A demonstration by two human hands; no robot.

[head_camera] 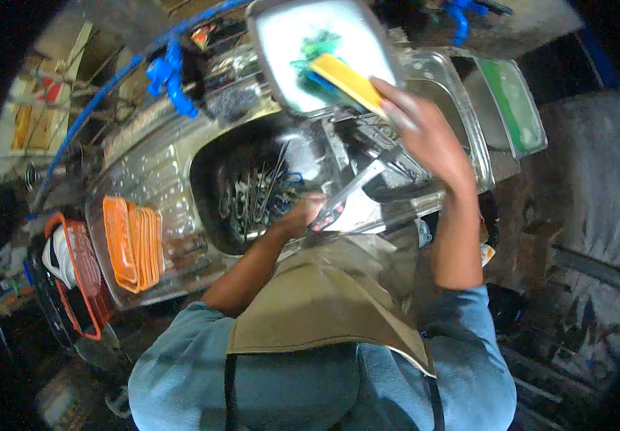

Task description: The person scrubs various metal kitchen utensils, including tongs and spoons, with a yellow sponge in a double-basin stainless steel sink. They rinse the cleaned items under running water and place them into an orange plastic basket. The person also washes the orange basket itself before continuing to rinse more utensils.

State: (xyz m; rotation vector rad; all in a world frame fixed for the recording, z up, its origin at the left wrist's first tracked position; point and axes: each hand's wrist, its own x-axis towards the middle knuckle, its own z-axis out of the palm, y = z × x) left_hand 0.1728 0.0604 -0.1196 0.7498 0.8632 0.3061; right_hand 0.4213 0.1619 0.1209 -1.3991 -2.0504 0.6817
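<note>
My left hand (314,210) is closed around the handle of a long metal kitchen utensil (357,182), whose pronged head points up and right over the sink divider. In my right hand (409,116) is a yellow sponge (347,81), held at one end above a pale tub (266,59) of whitish liquid. Green scouring material (318,46) lies in that tub beyond the sponge. Below and left, many pieces of metal cutlery (250,202) lie in the dark left sink basin (204,178). More metal items (380,134) rest by the right basin; their kind is blurred.
Orange plastic trays (134,245) stand stacked on the left drainboard (172,178), beside a red basket (86,269). Blue taps (172,75) (459,19) reach over the back edge. A grey scouring pad (234,102) lies behind the left basin. A green-and-clear container (509,108) stands at the right.
</note>
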